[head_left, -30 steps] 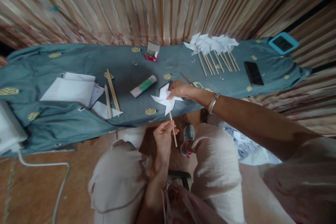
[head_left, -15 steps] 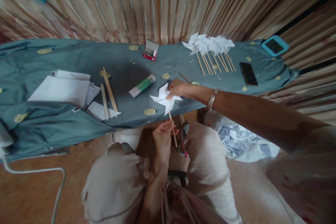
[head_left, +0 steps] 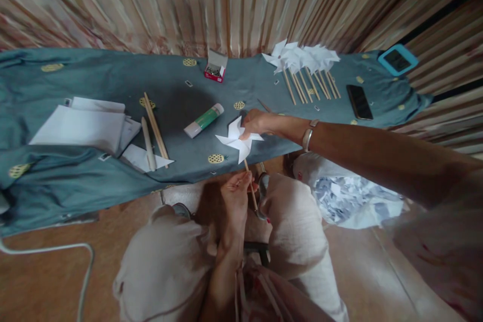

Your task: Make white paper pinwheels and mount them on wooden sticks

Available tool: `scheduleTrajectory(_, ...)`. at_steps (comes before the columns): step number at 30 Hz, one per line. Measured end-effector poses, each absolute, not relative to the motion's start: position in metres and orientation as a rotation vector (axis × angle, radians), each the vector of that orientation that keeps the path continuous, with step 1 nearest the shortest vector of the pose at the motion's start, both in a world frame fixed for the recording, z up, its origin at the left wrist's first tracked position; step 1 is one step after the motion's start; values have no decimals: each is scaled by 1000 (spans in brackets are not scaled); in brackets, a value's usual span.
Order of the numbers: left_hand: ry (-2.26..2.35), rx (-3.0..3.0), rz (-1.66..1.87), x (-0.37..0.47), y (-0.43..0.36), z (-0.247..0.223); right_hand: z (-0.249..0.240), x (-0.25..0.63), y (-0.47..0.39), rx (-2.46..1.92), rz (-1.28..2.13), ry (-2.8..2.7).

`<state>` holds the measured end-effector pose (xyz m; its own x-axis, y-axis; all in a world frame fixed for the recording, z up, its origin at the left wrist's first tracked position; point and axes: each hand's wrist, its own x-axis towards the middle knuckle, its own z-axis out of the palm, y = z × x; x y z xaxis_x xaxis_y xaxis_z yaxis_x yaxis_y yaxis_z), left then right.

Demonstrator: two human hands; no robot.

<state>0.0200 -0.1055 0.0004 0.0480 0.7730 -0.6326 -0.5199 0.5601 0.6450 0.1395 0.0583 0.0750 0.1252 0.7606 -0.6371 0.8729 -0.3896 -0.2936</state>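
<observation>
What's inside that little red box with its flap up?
The small red cardboard box holds tiny shiny, metal-looking pieces, too small to make out. Whatever lies beneath the top ones is covered.

The paper pinwheel [head_left: 239,147] was plain white, and its stick [head_left: 253,196] was light tan. The row of pinwheels [head_left: 302,58] was white too, with tan sticks [head_left: 304,85]. The cloth [head_left: 252,78] was a dull blue-green, with yellow pineapples [head_left: 216,158] that had dark spots. The curtain [head_left: 158,5] had wavy stripes of cream and brown. The tube [head_left: 205,119] was green in the middle and whitish at both ends. The little box [head_left: 214,77] was red in front. The phone [head_left: 359,102] was black. The clock [head_left: 398,59] had a bright blue edge and a dark screen. The sheets of paper [head_left: 86,123] were white. The bracelet [head_left: 307,140] was silver, the pants [head_left: 302,221] were cream, and the floor [head_left: 45,282] was orange-brown.
</observation>
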Motion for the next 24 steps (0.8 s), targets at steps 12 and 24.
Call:
scheduleTrajectory(12,1113,242,962,16,-126,9,68,151,48,2400,-1561,1655)
scheduleTrajectory(24,1151,332,1006,12,-123,28,87,162,23,2464,-2385,1470)
